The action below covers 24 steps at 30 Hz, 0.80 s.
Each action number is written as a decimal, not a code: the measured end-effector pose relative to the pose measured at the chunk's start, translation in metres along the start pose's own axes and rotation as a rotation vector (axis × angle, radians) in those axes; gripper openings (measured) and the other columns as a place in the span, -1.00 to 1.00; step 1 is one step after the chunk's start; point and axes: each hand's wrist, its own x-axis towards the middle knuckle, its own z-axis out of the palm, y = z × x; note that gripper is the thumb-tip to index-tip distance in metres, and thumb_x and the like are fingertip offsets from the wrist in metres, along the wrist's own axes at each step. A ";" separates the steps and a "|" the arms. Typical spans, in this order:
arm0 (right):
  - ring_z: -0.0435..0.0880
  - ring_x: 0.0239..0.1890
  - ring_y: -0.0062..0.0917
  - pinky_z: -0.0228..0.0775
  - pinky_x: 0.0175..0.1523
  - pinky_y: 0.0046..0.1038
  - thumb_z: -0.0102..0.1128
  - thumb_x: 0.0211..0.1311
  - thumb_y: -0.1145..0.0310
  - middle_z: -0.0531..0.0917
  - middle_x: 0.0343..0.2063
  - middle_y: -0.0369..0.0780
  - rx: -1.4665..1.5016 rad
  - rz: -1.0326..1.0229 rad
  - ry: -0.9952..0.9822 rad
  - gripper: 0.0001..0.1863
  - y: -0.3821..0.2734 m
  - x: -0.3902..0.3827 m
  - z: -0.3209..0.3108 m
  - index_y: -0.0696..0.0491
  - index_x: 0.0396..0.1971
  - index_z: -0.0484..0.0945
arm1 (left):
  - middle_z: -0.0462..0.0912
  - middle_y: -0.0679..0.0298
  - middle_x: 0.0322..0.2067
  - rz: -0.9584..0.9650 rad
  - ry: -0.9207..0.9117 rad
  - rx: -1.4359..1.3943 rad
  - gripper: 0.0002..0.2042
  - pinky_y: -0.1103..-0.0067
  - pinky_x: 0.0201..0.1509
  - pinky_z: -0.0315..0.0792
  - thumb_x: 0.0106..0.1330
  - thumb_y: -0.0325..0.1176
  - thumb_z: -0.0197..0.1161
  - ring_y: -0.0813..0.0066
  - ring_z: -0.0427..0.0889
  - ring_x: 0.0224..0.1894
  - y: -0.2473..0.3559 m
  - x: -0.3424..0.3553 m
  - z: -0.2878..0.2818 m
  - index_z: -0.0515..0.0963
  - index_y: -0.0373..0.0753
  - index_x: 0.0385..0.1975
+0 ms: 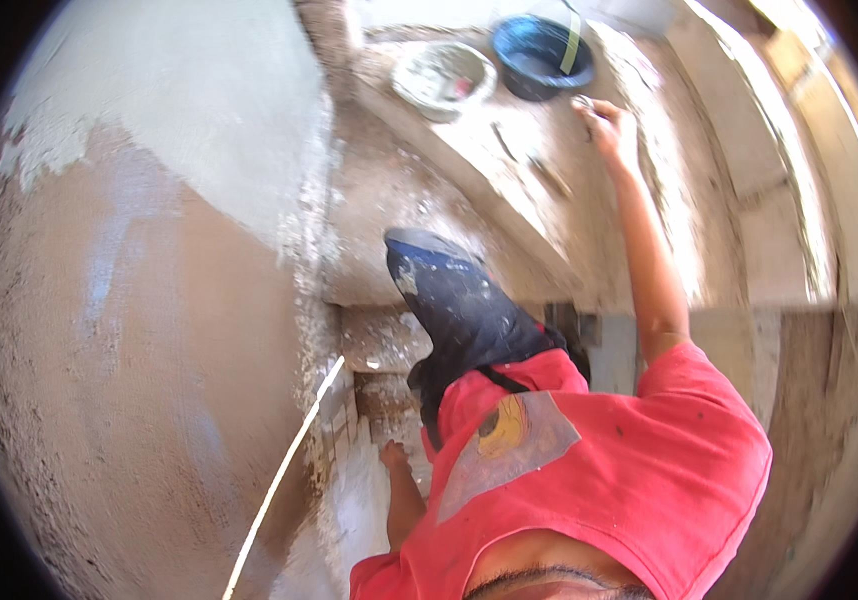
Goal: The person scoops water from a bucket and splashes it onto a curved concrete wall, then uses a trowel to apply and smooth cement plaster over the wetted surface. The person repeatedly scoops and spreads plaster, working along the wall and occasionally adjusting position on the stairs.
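Observation:
My right hand (609, 130) is raised at the end of my outstretched arm, just below and right of a dark blue basin (519, 65). Its fingers are curled round something small and pale that I cannot make out. My left hand (394, 456) hangs low by my left leg, close to the foot of the wall; its fingers are too small to read. On the step below the basin lie a tool with a dark curved handle (504, 142) and another with a brownish handle (551, 178). A whitish bucket (444, 82) holding a pale grey mix stands left of the basin.
On the left rises a wall with wet grey plaster (199, 90) above a brown rough coat (179, 300). A pale thin strip (284, 465) slants beside it. Concrete steps (399, 210) lie around my dark, splattered trouser leg (459, 310). More ledges (729, 130) curve along the right.

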 end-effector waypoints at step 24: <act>0.57 0.22 -0.09 0.46 0.28 -0.19 0.26 0.19 0.33 0.60 0.12 0.09 -0.939 -0.129 -0.581 -0.47 0.304 0.480 0.249 0.23 0.15 0.48 | 0.71 -0.06 0.00 0.101 0.713 0.108 -0.57 0.35 0.27 0.49 0.12 -0.33 0.24 0.04 0.67 0.12 0.141 -0.050 0.167 0.69 -0.19 0.04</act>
